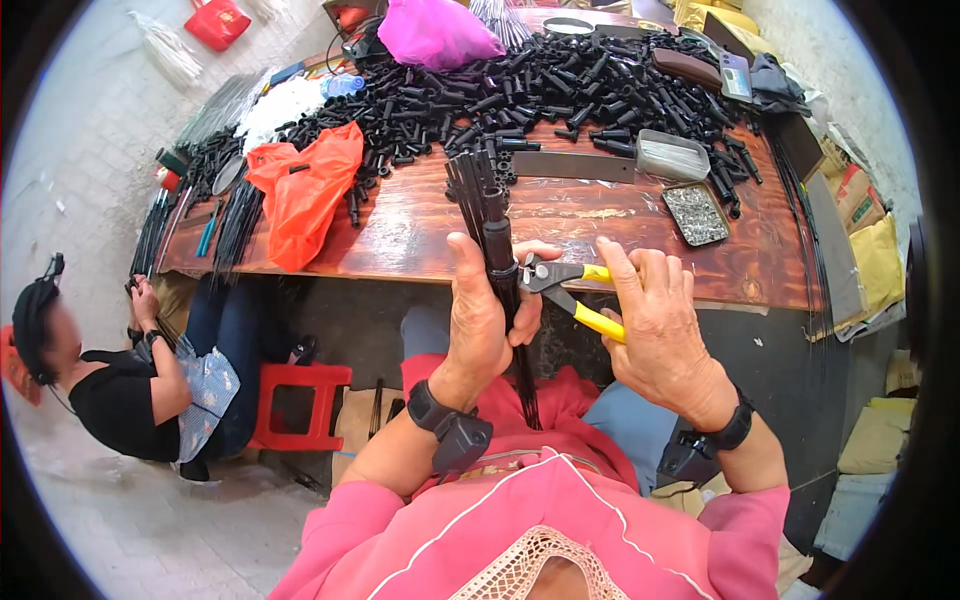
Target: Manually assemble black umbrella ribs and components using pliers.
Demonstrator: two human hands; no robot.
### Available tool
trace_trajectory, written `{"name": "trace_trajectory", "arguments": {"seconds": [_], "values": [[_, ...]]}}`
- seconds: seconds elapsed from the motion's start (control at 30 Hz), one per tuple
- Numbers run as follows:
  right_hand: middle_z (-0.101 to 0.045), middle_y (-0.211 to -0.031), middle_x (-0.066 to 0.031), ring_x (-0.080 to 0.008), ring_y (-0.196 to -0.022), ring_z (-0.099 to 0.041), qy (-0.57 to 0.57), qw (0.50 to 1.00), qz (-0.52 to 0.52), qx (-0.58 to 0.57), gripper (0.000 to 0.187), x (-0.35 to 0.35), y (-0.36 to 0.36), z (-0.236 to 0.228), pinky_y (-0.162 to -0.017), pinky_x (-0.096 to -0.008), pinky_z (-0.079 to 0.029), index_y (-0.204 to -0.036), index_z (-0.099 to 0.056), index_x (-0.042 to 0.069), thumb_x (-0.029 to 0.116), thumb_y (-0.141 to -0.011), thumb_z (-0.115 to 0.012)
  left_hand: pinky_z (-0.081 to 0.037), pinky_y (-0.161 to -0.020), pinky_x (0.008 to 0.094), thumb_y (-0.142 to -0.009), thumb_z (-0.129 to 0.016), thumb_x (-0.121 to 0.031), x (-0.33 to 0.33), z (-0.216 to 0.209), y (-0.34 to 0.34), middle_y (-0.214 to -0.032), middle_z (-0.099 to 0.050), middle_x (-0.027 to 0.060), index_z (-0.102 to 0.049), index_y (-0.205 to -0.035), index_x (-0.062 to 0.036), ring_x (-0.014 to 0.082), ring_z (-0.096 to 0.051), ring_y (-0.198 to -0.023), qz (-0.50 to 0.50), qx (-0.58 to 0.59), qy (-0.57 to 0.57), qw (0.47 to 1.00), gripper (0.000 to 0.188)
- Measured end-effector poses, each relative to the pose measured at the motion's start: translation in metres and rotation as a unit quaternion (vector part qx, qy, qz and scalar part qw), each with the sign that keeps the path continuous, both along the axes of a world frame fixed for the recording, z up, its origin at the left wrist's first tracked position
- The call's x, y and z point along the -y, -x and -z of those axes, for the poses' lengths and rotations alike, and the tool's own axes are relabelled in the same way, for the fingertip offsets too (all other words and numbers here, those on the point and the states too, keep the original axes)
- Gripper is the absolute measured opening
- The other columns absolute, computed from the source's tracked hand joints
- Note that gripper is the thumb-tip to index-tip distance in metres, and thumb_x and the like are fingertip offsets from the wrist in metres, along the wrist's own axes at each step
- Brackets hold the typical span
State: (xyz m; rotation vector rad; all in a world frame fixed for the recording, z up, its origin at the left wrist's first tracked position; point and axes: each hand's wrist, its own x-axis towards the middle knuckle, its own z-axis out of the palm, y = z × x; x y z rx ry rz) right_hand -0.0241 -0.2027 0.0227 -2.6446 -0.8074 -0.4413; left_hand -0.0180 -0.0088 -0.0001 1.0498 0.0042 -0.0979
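Note:
My left hand (476, 312) is closed around an upright bundle of thin black rods (470, 190) with a black tubular piece (497, 235) among them. The rods run down past the hand toward my lap. A pair of end-cutting pliers (560, 274) with yellow handles is gripped in my right hand (662, 320). Its handles are spread, and the metal jaws are at the black tubular piece, just beside my left fingers. Whether the jaws bite on anything is too small to tell. Both hands are in front of the table's near edge.
A wooden table (590, 250) carries a heap of black tubes (520, 95), an orange bag (305, 190), a flat metal bar (573, 167), a clear container (672, 155) and a tray of small silvery parts (697, 214). At left, a person (120, 400) sits near a red stool (302, 408).

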Motion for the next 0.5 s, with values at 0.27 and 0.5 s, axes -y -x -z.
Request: {"name": "trace_trajectory", "arguments": {"seconds": [0.27,0.5], "values": [[-0.047,-0.095,-0.0137,-0.0299,-0.087,-0.045,0.015,0.997,0.039,0.07,0.072,-0.009,-0.006,0.015,-0.075,-0.0428,-0.034,-0.14,-0.04,0.002,0.005,-0.072,-0.062,-0.03,-0.038,0.0239,-0.086,-0.018,-0.082,-0.001,-0.003,-0.004,-0.045,-0.038,-0.0026,-0.061,-0.11,0.0014,0.0086,-0.032,-0.036,-0.023,-0.017,-0.048,0.998,0.097],[-0.049,-0.087,-0.0121,-0.029,-0.081,-0.047,0.044,0.992,0.022,0.117,0.058,0.003,-0.021,-0.001,-0.071,-0.0409,-0.035,-0.13,-0.05,0.004,0.006,-0.074,-0.062,-0.027,-0.036,0.0216,-0.09,-0.021,-0.078,0.002,-0.002,-0.005,-0.046,-0.039,-0.0031,-0.067,-0.108,-0.0008,0.0058,-0.032,-0.036,-0.033,-0.012,-0.026,0.999,0.092]]}}
